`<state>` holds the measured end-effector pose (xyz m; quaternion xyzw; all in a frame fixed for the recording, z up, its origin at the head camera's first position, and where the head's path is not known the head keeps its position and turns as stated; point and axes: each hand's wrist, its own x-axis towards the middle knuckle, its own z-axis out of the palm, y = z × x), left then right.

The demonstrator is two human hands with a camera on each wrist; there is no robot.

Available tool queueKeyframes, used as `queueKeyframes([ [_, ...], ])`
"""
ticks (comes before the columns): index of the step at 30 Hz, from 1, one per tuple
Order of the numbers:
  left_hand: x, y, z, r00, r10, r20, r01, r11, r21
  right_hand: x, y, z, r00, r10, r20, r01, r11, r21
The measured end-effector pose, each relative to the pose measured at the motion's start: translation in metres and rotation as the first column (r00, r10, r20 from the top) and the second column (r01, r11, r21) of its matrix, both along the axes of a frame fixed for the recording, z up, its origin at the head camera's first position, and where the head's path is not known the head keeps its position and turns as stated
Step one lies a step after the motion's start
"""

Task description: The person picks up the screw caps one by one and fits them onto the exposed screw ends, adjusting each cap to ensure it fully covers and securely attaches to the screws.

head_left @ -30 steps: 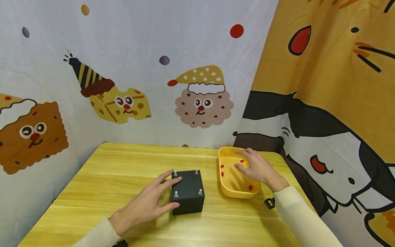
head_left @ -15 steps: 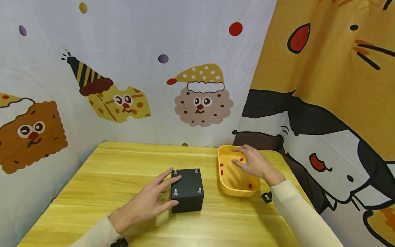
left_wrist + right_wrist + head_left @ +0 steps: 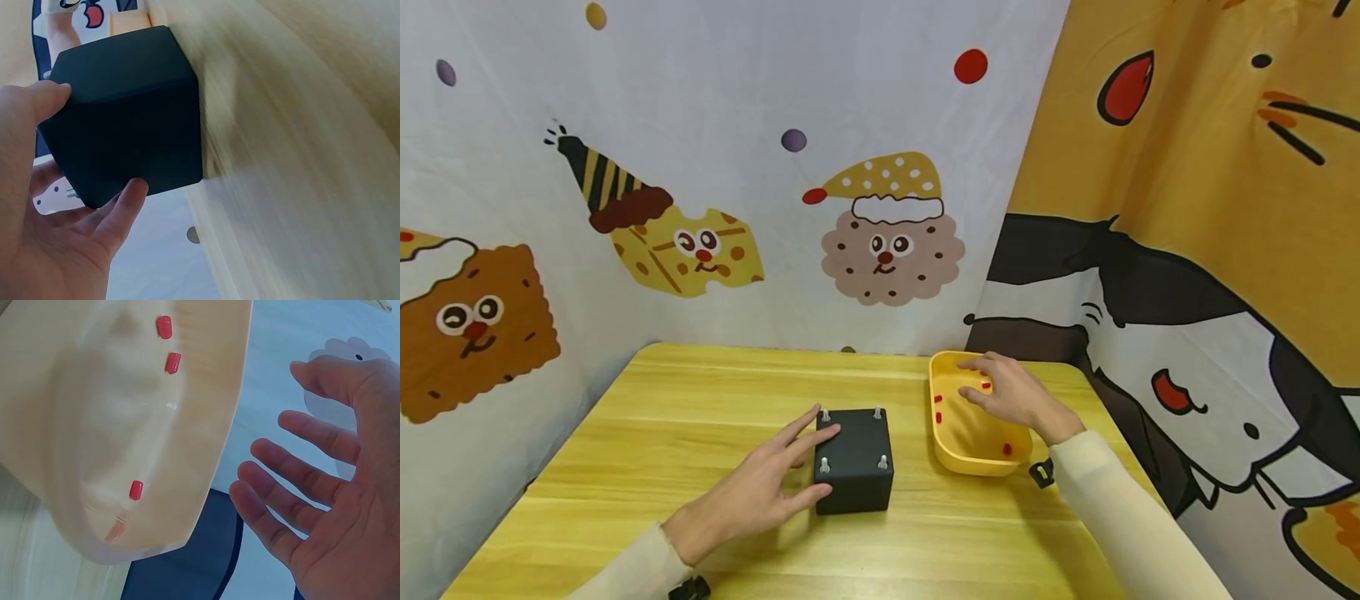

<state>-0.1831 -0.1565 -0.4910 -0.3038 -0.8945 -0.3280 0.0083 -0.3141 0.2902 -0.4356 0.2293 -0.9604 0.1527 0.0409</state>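
My left hand (image 3: 756, 487) holds the left side of a black box (image 3: 853, 458). Its thumb lies at the near left edge, and its fingers spread over the top and the far left corner. Short silver threaded posts (image 3: 883, 461) stand up at the corners of the box's top. Over the yellow bin (image 3: 973, 462) hovers my right hand (image 3: 1018, 396), fingers apart and loosely bent, with nothing between them. Small red cylinder-shaped pieces (image 3: 172, 363) lie scattered inside the bin. In the left wrist view the black box (image 3: 125, 119) hides some of the left fingers.
The box and bin stand on a yellow wood-grain table (image 3: 715, 392). Behind the table hangs a white cloth (image 3: 715, 100) printed with cartoon cookies. An orange cartoon cloth (image 3: 1210, 167) hangs along the right side.
The whole head view has shifted slightly. The right hand has drifted a little leftward over the bin; the left hand has kept its place on the box.
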Motion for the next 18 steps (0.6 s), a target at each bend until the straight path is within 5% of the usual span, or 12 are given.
queueKeyframes([
  [18, 0.0, 0.0, -0.002, 1.0, -0.006, -0.006, 0.006, 1.0, 0.008, -0.015, -0.006, -0.001, 0.994, 0.028, 0.108, -0.027, 1.0, -0.01],
])
